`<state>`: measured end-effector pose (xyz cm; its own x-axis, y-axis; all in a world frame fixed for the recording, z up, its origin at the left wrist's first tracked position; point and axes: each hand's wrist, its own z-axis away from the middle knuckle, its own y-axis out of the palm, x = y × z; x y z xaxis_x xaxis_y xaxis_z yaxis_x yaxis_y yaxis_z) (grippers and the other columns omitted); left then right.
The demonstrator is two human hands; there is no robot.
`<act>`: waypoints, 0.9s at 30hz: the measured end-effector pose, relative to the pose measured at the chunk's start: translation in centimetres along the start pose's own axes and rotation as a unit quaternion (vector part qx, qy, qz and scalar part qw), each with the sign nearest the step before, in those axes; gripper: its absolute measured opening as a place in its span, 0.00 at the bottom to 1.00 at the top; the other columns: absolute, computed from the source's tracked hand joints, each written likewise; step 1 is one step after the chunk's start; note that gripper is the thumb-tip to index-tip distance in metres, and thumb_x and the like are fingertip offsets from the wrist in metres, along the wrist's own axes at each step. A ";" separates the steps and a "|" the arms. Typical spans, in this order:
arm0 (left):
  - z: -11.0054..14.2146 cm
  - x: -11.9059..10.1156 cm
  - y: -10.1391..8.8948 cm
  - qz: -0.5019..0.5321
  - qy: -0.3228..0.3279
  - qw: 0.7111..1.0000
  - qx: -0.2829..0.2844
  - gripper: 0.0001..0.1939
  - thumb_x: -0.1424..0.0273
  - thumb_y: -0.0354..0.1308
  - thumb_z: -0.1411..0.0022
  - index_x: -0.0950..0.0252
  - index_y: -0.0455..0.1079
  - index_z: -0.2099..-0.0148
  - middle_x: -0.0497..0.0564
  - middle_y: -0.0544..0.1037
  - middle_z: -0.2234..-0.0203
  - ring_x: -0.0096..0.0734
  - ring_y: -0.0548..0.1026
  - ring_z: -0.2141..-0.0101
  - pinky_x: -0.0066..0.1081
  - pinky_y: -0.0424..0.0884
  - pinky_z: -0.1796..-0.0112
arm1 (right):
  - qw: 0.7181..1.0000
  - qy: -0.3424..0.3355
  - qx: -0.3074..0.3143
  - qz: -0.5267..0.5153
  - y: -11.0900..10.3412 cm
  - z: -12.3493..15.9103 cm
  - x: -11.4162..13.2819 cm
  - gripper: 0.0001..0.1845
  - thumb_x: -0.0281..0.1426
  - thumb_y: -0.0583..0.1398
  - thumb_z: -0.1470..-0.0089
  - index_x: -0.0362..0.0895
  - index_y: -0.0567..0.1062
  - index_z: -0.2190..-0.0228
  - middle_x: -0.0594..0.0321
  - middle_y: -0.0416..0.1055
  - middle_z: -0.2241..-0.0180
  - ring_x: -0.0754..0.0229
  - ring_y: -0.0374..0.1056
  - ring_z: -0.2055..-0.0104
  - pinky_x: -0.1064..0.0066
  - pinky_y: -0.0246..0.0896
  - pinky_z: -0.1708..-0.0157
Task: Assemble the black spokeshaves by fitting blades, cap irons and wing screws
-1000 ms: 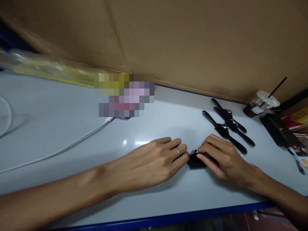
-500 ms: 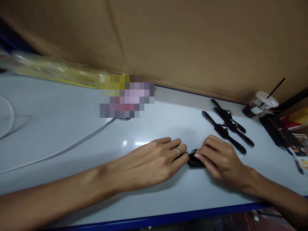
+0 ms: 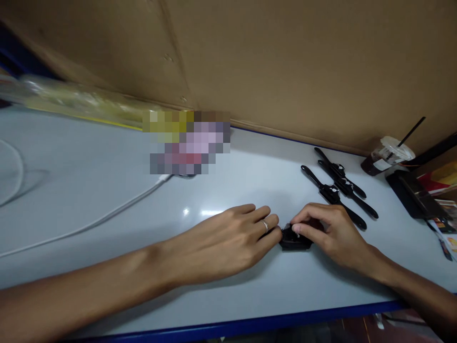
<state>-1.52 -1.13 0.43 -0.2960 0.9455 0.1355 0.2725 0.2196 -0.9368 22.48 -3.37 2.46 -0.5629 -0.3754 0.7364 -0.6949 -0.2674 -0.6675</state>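
A black spokeshave [image 3: 296, 242] lies on the white tabletop, its middle body showing between my hands. My left hand [image 3: 239, 238], with a ring on one finger, is closed around its left end, and the handle there is hidden under the fingers. Thumb and forefinger of my right hand [image 3: 330, 233] pinch at the top of the body, where a small fitting is mostly covered. Beyond my right hand lie three more black spokeshaves, a near one [image 3: 333, 193], a middle one [image 3: 348, 188] and a far one [image 3: 339, 169], side by side at a slant.
A plastic cup [image 3: 387, 155] with a dark drink and straw stands at the back right, near a black case [image 3: 410, 195] and papers. A white cable [image 3: 117, 212] runs left from a blurred-out item [image 3: 193, 147]. Yellow plastic wrap [image 3: 89, 102] lies along the cardboard wall [image 3: 285, 62].
My right hand's fingers have shifted and turned a little at the spokeshave's middle, baring more of its body. My left hand stays in place.
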 end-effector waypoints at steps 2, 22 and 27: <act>0.0 0.0 0.0 -0.001 -0.001 1.000 -0.004 0.07 0.79 0.50 0.30 0.67 0.68 0.59 0.49 0.71 0.69 0.36 0.66 0.70 0.35 0.59 0.69 | 0.997 -0.046 -0.025 0.059 0.3 0.1 -0.2 0.09 0.27 0.61 0.37 0.43 0.73 0.72 0.66 0.73 0.73 0.64 0.67 0.70 0.71 0.60 0.68; 0.0 0.0 -0.1 0.000 0.001 1.000 -0.012 0.08 0.79 0.49 0.29 0.67 0.68 0.58 0.50 0.72 0.69 0.36 0.66 0.69 0.35 0.60 0.69 | 0.992 -0.104 -0.040 0.061 0.0 0.1 0.4 0.08 0.23 0.60 0.39 0.43 0.80 0.68 0.63 0.75 0.73 0.63 0.68 0.71 0.70 0.62 0.70; -0.1 0.1 0.0 -0.006 0.004 1.000 -0.013 0.08 0.79 0.49 0.30 0.67 0.68 0.58 0.50 0.73 0.70 0.35 0.67 0.70 0.34 0.60 0.69 | 0.995 -0.062 -0.034 0.072 -0.4 0.0 0.3 0.08 0.25 0.61 0.40 0.43 0.77 0.72 0.65 0.74 0.74 0.64 0.67 0.72 0.70 0.60 0.70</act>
<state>-1.49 -1.02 0.50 -0.2924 0.9445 0.1501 0.2917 0.2375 -0.9265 22.64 -3.36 2.95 -0.6015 -0.5139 0.6116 -0.6420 -0.1447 -0.7529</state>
